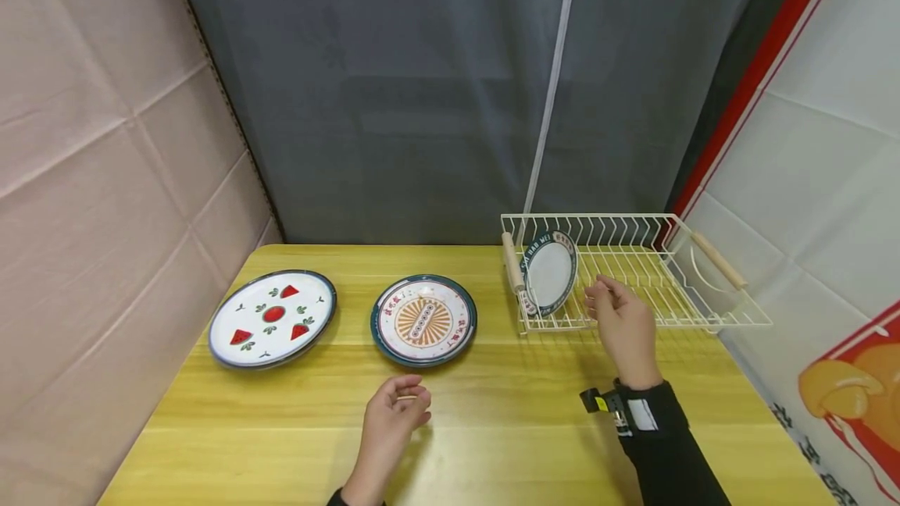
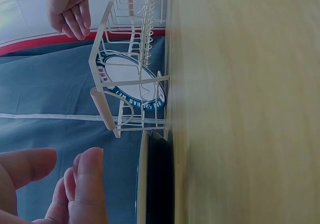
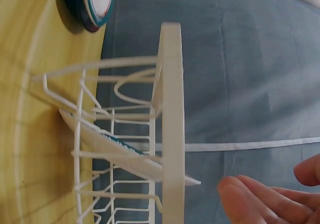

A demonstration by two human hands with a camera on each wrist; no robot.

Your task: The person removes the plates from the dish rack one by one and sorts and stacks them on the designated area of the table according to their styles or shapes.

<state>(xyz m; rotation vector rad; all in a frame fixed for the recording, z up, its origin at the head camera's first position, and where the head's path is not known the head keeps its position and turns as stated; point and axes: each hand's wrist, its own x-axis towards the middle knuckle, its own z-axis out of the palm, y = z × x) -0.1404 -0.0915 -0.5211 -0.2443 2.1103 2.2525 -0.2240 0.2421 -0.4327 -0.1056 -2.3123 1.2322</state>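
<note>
In the head view my right hand (image 1: 624, 328) hovers at the front of the cream wire dish rack (image 1: 633, 256), fingers loosely bent and holding nothing. One plate (image 1: 551, 273) with a dark green lettered rim leans at a tilt in the rack's left end, just left of that hand. My left hand (image 1: 391, 432) is over the near table, its fingers relaxed around nothing. Beyond it lies a stack of green-rimmed plates (image 1: 424, 321) with an orange sunburst on top. The right wrist view shows the right fingers (image 3: 265, 201) apart from the leaning plate's edge.
At the left of the wooden table (image 1: 281, 428) sit stacked white plates (image 1: 273, 318) with a watermelon pattern and dark rim. The rack has wooden handles (image 1: 719, 260) at its ends. A grey curtain (image 1: 394, 100) hangs behind; pale panels stand at both sides.
</note>
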